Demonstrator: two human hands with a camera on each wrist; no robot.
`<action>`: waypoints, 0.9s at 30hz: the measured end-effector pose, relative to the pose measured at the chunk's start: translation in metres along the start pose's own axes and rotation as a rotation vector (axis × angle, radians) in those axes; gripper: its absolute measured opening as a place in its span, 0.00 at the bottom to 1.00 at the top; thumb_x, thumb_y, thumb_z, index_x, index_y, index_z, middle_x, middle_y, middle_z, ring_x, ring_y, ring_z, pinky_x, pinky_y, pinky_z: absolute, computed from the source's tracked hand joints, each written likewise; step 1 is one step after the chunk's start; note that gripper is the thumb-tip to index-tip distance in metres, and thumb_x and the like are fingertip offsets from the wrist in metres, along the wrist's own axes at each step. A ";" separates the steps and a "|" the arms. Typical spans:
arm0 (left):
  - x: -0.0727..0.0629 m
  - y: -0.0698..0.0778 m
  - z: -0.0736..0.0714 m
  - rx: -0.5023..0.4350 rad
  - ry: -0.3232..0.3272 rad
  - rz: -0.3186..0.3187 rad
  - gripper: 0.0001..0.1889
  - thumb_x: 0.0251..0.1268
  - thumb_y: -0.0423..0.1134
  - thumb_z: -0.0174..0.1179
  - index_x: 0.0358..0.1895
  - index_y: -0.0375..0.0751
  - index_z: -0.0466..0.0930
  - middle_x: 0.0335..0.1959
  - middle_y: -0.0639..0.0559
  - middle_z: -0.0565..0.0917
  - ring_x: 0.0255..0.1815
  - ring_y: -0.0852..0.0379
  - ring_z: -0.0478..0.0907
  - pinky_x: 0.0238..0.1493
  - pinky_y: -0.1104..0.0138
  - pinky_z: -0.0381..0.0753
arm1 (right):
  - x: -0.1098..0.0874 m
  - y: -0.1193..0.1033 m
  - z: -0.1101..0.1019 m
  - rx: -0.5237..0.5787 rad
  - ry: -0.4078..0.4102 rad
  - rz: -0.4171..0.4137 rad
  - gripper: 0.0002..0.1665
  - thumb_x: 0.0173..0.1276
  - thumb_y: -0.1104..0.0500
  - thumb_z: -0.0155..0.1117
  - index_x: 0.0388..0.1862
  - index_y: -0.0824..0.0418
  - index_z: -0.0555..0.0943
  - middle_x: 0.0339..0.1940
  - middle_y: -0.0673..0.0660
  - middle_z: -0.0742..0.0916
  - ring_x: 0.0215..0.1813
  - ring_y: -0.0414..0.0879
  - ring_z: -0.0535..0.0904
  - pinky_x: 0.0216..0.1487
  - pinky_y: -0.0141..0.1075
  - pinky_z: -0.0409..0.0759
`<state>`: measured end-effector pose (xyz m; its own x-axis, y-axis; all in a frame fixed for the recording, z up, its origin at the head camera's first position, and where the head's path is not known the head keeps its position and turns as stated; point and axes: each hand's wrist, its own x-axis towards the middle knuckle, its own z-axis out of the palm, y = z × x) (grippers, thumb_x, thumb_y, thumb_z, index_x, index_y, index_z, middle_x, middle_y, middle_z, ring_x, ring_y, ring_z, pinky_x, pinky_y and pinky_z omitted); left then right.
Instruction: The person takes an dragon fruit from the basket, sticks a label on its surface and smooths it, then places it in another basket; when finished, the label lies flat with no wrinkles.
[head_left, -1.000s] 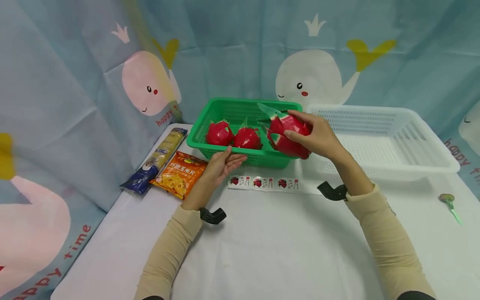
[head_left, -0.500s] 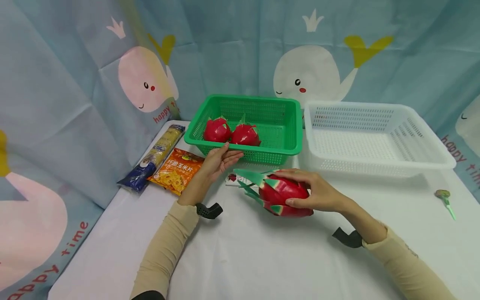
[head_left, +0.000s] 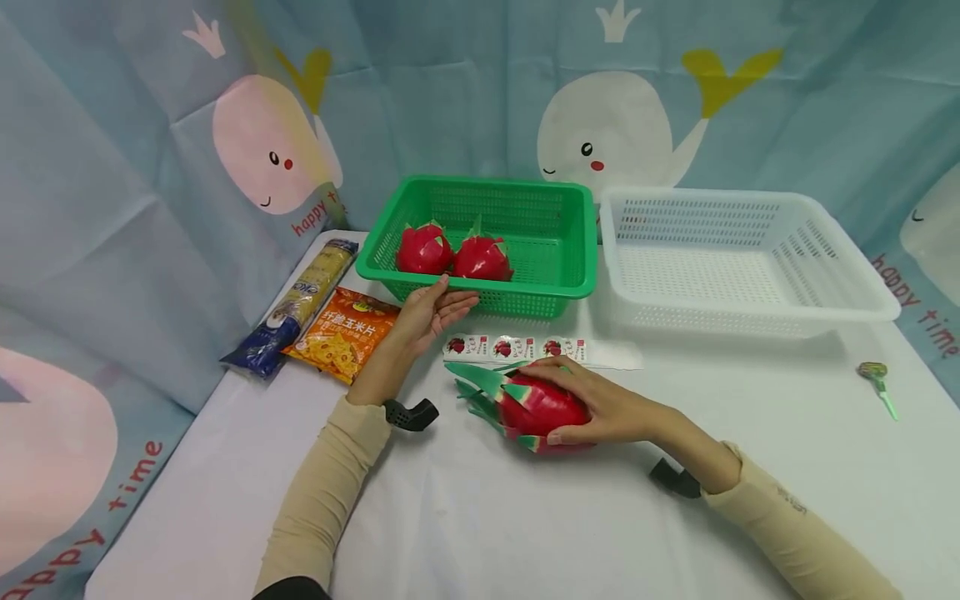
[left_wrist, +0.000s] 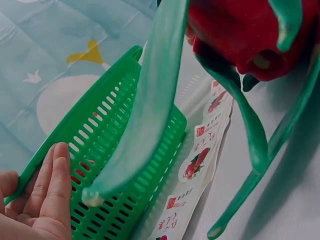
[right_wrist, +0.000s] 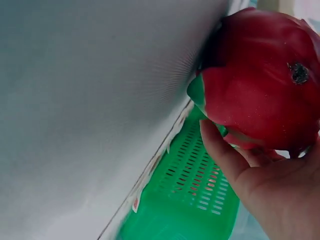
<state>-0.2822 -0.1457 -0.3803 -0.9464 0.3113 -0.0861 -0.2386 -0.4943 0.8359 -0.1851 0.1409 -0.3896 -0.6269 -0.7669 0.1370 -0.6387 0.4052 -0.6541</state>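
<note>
My right hand (head_left: 611, 407) holds a large red dragon fruit (head_left: 543, 408) with green leaf tips, low over the white table or on it; I cannot tell which. Its thumb and fingers curve round the fruit's right end. In the left wrist view the fruit's long green leaves (left_wrist: 145, 110) hang across the picture. At the front rim of the green basket (head_left: 487, 293), my left hand (head_left: 429, 315) has its thumb over the edge and its fingers against the outer wall. Two smaller dragon fruits (head_left: 424, 249) lie inside at the left.
A white basket (head_left: 750, 312) stands right of the green one. Between basket and fruit lies a strip of dragon fruit stickers (head_left: 517, 347). An orange snack bag (head_left: 347, 336) and a long blue-and-yellow packet (head_left: 294, 310) are at the left. A lollipop (head_left: 876, 385) lies far right.
My right hand has brought the large dragon fruit from the green basket's right side down toward the front of the table. My left hand has stayed at the basket's rim.
</note>
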 end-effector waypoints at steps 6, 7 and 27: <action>0.001 0.001 -0.001 -0.005 -0.026 -0.012 0.15 0.71 0.44 0.44 0.41 0.36 0.74 0.36 0.46 0.86 0.39 0.55 0.85 0.41 0.70 0.81 | -0.004 0.005 -0.014 0.006 0.014 0.014 0.41 0.60 0.49 0.63 0.71 0.47 0.58 0.68 0.50 0.67 0.68 0.49 0.61 0.54 0.44 0.78; 0.001 0.001 -0.001 -0.004 -0.029 -0.011 0.15 0.71 0.44 0.44 0.41 0.35 0.74 0.37 0.46 0.86 0.39 0.55 0.85 0.41 0.70 0.81 | -0.004 0.009 -0.018 0.014 0.041 0.015 0.36 0.62 0.51 0.61 0.69 0.49 0.62 0.67 0.52 0.69 0.68 0.50 0.63 0.54 0.46 0.77; 0.000 0.003 0.000 0.003 0.003 -0.001 0.15 0.71 0.43 0.44 0.36 0.34 0.73 0.35 0.45 0.86 0.37 0.56 0.85 0.40 0.70 0.82 | 0.026 0.064 -0.044 -0.280 0.171 0.560 0.15 0.55 0.60 0.62 0.40 0.65 0.82 0.36 0.62 0.85 0.41 0.55 0.79 0.35 0.48 0.77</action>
<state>-0.2827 -0.1474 -0.3774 -0.9467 0.3095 -0.0890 -0.2393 -0.4913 0.8375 -0.2615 0.1688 -0.3954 -0.9462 -0.3214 -0.0368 -0.2723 0.8527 -0.4457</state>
